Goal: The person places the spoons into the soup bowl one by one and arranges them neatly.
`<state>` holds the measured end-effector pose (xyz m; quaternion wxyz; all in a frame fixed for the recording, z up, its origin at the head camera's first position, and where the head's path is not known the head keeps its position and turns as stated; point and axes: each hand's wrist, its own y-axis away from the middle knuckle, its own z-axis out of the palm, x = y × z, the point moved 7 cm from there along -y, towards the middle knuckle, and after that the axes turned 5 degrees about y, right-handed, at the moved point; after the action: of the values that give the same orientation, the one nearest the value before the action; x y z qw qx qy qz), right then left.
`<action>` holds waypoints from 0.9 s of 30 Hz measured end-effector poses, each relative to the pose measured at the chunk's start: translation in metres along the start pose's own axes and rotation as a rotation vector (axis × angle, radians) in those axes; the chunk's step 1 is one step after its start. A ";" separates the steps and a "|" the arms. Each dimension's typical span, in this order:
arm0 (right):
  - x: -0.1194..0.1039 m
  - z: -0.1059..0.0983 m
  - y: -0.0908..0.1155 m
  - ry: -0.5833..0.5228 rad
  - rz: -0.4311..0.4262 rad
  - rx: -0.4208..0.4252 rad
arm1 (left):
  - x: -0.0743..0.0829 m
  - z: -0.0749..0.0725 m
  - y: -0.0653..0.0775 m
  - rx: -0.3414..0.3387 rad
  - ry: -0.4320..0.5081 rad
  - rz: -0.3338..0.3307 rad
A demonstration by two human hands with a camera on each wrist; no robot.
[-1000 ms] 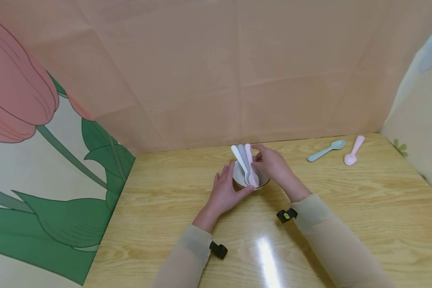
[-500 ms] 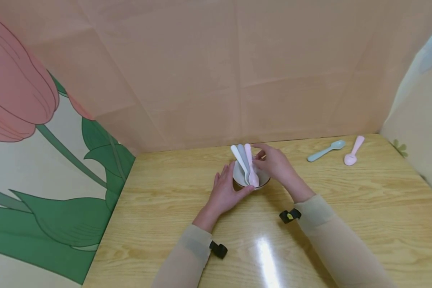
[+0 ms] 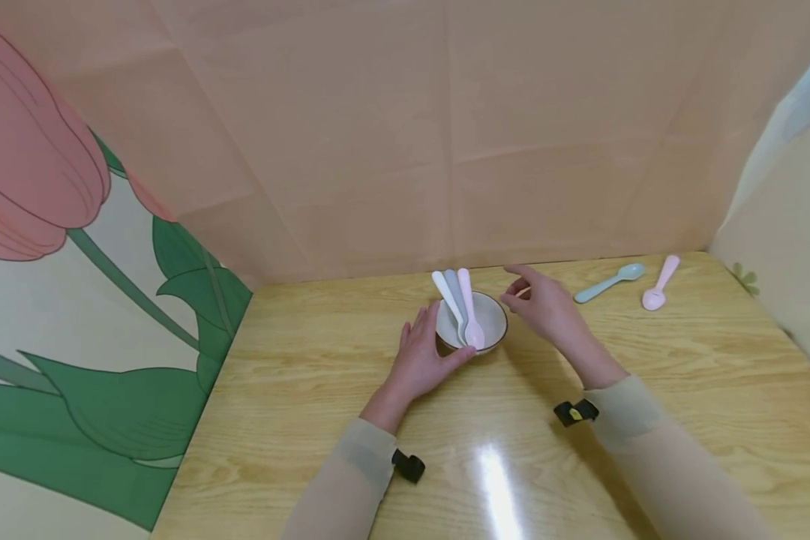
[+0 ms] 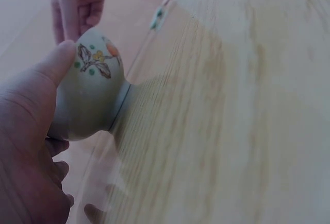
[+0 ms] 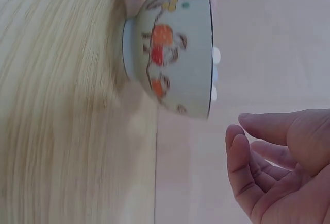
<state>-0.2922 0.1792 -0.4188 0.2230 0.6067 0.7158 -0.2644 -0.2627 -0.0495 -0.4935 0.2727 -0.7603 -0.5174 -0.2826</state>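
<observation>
A small bowl [image 3: 496, 319] with a dark rim stands near the back of the table. A white spoon [image 3: 448, 296], a grey spoon [image 3: 454, 285] and a pink spoon [image 3: 468, 300] lean in it, handles sticking up past the far rim. My left hand [image 3: 415, 364] grips the bowl's left side, thumb at the front of the rim. Painted fruit and leaves show on the bowl's outside [image 5: 178, 54] in the right wrist view. Just right of the bowl, apart from it, my right hand [image 3: 550, 311] hovers with loosely bent fingers and holds nothing.
A blue-green spoon [image 3: 607, 283] and another pink spoon [image 3: 660, 283] lie on the wooden table [image 3: 277, 420] at the back right. Behind the table hangs a pinkish-brown sheet [image 3: 351, 150]. A wall with a painted tulip [image 3: 27, 142] stands at the left.
My right hand has come away from the pink spoon in the bowl and moved to the right, clear of the rim. The left hand and the spoons have stayed put.
</observation>
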 end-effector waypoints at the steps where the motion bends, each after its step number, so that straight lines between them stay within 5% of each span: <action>1: 0.002 -0.003 0.001 -0.004 -0.002 0.009 | 0.000 0.000 0.000 0.000 -0.002 -0.001; 15: 0.030 -0.038 0.016 0.047 -0.015 0.104 | -0.003 0.001 -0.001 0.003 -0.013 0.001; 27: 0.059 -0.062 0.019 0.072 0.025 0.104 | -0.001 0.001 -0.001 0.002 -0.002 0.003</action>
<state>-0.2828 0.2660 -0.4112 0.1687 0.6353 0.7010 -0.2766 -0.2639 -0.0496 -0.4949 0.2734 -0.7611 -0.5168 -0.2808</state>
